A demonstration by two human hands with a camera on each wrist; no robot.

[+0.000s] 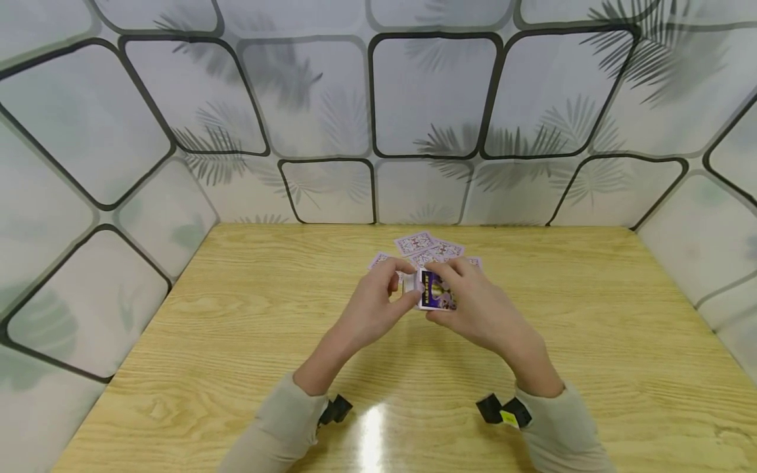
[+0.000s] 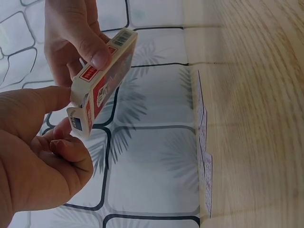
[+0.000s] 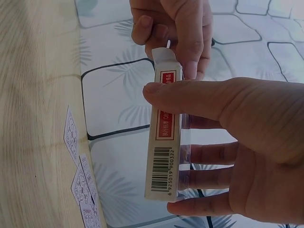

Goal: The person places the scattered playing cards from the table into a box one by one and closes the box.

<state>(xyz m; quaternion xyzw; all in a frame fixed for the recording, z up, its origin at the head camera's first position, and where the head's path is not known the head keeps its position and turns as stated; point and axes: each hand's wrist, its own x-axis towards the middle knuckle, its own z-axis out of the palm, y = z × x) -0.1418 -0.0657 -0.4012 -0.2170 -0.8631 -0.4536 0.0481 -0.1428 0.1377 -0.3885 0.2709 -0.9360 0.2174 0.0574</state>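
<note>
Here's the card box (image 3: 162,183), between both hands: the right hand (image 1: 481,309) grips its edges, the left hand (image 1: 372,302) pinches the end where a flap (image 2: 77,122) stands open; contents can't be made out. Just beyond the hands, patterned cards (image 1: 414,244) overlap on the wooden table (image 1: 266,295), fingers partly blocking them.

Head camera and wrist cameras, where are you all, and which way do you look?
Head: worn on the head, facing forward and down; sees the table, box, left hand, right hand and sleeves.
Left wrist: on that wrist, facing the box's open flap; both hands show.
Right wrist: on that wrist, facing the box's barcode; both hands show.
Both wrist views share the box, both hands and the cards.
</note>
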